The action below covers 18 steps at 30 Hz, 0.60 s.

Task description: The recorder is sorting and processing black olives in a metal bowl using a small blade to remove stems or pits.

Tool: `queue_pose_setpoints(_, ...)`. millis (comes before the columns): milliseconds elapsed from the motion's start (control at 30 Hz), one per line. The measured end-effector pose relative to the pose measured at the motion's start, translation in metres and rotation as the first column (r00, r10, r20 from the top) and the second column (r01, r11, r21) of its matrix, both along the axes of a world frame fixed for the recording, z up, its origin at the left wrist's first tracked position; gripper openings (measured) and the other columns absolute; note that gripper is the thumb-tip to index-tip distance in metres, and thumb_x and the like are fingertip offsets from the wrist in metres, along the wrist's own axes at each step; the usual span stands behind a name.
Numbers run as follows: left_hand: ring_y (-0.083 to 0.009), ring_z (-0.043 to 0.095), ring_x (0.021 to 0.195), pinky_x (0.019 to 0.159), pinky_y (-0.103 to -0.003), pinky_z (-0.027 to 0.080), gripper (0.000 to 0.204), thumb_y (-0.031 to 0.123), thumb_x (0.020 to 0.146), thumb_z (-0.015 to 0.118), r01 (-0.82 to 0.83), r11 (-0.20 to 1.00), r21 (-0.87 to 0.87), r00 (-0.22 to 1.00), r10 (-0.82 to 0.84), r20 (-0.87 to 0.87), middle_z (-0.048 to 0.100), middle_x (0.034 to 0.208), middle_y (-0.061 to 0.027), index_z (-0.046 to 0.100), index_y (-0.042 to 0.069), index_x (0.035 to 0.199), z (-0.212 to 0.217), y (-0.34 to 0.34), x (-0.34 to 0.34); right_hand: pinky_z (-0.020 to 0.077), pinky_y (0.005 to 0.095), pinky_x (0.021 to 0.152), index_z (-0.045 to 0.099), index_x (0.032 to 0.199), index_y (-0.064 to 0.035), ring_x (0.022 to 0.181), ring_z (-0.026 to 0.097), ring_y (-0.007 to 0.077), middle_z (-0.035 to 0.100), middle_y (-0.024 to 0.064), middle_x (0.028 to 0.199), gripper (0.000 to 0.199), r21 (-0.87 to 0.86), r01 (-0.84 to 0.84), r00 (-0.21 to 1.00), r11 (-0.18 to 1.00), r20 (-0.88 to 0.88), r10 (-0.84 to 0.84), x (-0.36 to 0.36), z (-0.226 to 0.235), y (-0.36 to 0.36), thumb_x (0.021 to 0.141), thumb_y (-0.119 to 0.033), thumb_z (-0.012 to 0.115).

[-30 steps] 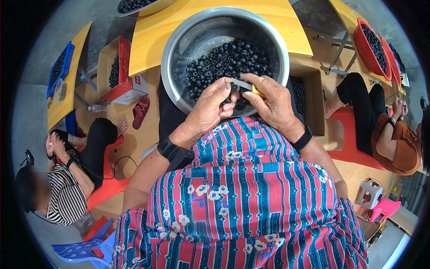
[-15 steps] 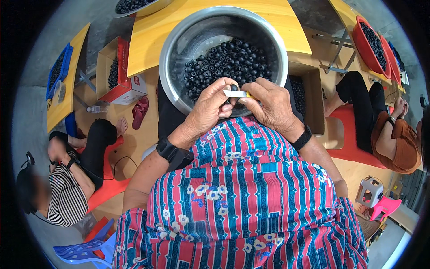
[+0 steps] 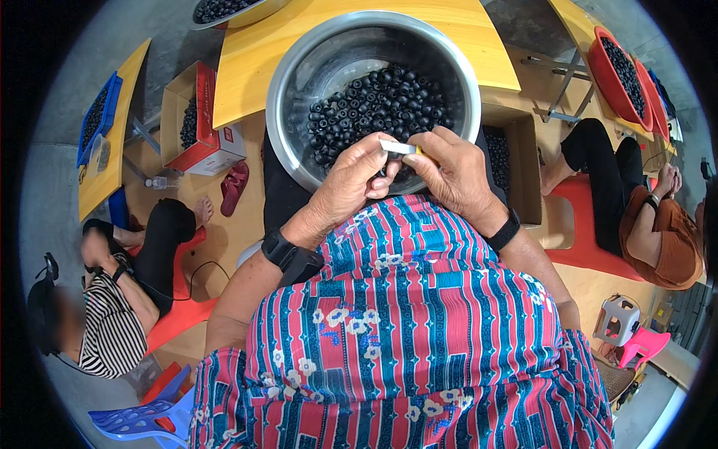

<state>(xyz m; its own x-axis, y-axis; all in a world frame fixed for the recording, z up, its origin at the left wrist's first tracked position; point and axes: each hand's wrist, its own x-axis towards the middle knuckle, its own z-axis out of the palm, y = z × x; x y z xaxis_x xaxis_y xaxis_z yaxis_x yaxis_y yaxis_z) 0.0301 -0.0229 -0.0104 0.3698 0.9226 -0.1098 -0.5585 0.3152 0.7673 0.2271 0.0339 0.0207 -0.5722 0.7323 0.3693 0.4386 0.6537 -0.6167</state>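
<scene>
The right hand (image 3: 458, 170) closes round the knife (image 3: 400, 148), blade toward nine o'clock at the curled fingertips of the left hand (image 3: 351, 173); I can't tell whether those pinch anything. Both hover over the bowl (image 3: 280, 97) at six, presumably so droppings land among the black balls (image 3: 374, 108) inside. It overlaps the yellow table (image 3: 247, 75) at twelve; a carton (image 3: 529, 176) stands at four, a striped person (image 3: 112, 322) sits at eight

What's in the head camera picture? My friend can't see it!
The person's right hand holds a small knife close to the left hand, above a metal bowl of round black pieces. Someone in stripes sits at the left, someone in brown at the right.
</scene>
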Motion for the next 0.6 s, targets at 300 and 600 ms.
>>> queue_pose_setpoints(300, -0.0047, 0.038, 0.067, 0.058, -0.018, 0.033, 0.020, 0.025, 0.104, 0.047, -0.030, 0.999, 0.035, 0.986, 0.035, -0.163, 0.047, 0.086, 0.0003, 0.051, 0.007, 0.112, 0.006, 0.001, 0.001, 0.0491, 0.0353, 0.072, 0.066, 0.096, 0.0008, 0.078, 0.063, 0.0310, 0.064, 0.0177, 0.085, 0.023, -0.311, 0.040, 0.958, 0.949, -0.257, -0.125, 0.003, -0.017, 0.008, 0.091, -0.021, 0.064)
queue_pose_setpoints(600, -0.0043, 0.040, 0.063, 0.050, -0.016, 0.032, 0.022, 0.024, 0.101, 0.052, 0.184, 0.975, -0.125, 0.982, -0.178, 0.059, 0.049, 0.085, -0.0007, 0.049, 0.006, 0.113, 0.045, 0.019, -0.004, 0.0487, 0.0445, 0.065, 0.065, 0.088, -0.0041, 0.076, 0.064, 0.0379, 0.064, 0.0192, 0.081, 0.018, -0.306, 0.169, 0.958, 0.937, -0.171, -0.228, -0.002, -0.024, 0.011, 0.086, -0.021, 0.067)
